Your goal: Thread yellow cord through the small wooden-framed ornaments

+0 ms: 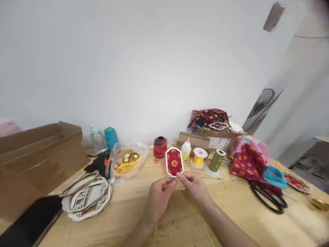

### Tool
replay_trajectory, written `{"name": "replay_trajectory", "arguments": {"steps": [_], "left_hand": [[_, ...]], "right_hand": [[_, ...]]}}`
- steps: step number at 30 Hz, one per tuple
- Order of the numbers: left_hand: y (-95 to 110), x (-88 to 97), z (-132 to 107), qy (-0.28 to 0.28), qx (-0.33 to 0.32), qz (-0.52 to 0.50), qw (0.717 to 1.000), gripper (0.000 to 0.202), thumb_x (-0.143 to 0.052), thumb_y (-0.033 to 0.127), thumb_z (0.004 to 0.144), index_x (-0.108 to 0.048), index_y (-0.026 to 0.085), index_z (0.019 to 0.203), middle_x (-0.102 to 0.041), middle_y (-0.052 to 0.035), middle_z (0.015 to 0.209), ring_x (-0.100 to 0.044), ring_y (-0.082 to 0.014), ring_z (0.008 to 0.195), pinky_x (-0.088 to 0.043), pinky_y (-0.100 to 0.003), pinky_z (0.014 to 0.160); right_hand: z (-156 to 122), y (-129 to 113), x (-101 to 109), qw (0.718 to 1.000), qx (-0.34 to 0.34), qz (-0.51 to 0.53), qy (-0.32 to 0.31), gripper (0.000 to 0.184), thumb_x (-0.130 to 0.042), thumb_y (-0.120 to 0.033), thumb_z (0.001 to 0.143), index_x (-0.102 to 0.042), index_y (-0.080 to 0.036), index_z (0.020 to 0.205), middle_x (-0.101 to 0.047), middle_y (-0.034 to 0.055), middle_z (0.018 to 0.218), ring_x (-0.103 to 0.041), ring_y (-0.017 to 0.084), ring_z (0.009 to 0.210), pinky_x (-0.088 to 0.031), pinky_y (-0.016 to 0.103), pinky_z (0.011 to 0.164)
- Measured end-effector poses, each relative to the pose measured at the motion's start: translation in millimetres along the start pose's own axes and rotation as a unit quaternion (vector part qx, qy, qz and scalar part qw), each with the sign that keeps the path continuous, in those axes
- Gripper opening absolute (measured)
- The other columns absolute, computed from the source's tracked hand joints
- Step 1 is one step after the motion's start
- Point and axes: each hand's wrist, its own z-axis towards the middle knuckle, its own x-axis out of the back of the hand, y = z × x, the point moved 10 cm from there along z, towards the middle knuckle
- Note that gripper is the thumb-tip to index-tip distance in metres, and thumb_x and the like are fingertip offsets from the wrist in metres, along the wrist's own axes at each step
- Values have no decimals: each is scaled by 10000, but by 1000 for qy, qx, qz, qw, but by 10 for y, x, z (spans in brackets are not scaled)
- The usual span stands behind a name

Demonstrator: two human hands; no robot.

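A small red patterned fabric panel with a white scalloped border (174, 162) stands upright just above my hands. My right hand (193, 185) is closed, its thumb and finger pinching the panel's bottom edge. My left hand (161, 193) is closed in a pinch on a thin yellow cord (203, 219) beside that edge. The cord loops between my fingers, and its lengths trail down toward the front of the table. Exactly where it meets the panel is hidden by my fingertips.
Behind stand a red thread cone (160, 148), a glue bottle (186, 151), a yellow cord spool (198, 158) and a green thread spool (217, 161). Left are a bag of golden bells (127, 159), white cut-out frames (87, 199) and a cardboard box (43, 164). Black-handled scissors (268, 199) lie right.
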Motion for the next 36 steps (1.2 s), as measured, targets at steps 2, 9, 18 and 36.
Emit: {"name": "replay_trajectory", "arguments": {"steps": [2,9,18,36], "left_hand": [[-26,2,7,6,12,-6,1000,259,-532,289,714,-655,128,877,-693,-18,717,-577,-165,695,-413,-233,643],[-141,36,45,15,37,-4,999,286,-548,324,687,-666,125,856,-690,-30,686,-580,-182,679,-411,-262,651],[-156,14,73,9,26,12,1000,256,-552,304,673,-674,119,803,-674,-24,652,-562,-174,651,-391,-241,612],[-296,-50,60,-24,112,-101,988,291,-622,362,598,-638,104,731,-346,99,381,-211,-20,325,-111,-164,340]], "right_hand": [[-11,-3,-12,1000,5,7,-2,425,-523,-426,692,-265,-175,467,-178,-51,520,-161,64,482,-131,212,445],[-1,123,-13,998,-62,11,-7,454,-536,-511,645,-326,-166,438,-188,-69,466,-136,51,438,-106,210,416],[-88,75,-183,982,-112,98,-113,321,-504,-431,718,-558,-126,633,-210,-100,396,-127,41,360,-93,201,367],[-165,-301,-248,905,160,-387,-70,238,-437,-107,709,-593,-231,839,-594,-28,616,-480,95,520,-319,181,508]]}}
